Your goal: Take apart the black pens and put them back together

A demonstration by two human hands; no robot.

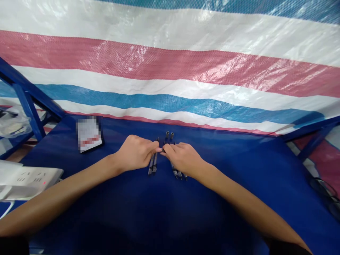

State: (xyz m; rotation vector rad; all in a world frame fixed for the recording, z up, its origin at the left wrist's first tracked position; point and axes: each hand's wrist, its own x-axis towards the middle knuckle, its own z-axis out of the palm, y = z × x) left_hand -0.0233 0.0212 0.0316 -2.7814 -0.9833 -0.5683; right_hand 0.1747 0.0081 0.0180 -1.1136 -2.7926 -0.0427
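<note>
Far left, power strip [32, 179]; beyond it, blurred card [89, 134] on the blue table [223, 177]. My left hand [134, 153] curled, fingertips [156, 146] over two pens [152, 164]. Two pen ends [169, 135] lay beyond, between hands. My right hand [183, 159] curled above three pens [178, 173]. Grip: could not tell.

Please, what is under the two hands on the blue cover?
Pens lie under the left hand and right hand, their ends showing on the blue cover. The hands hide their middles, so the exact number is unclear.
</note>
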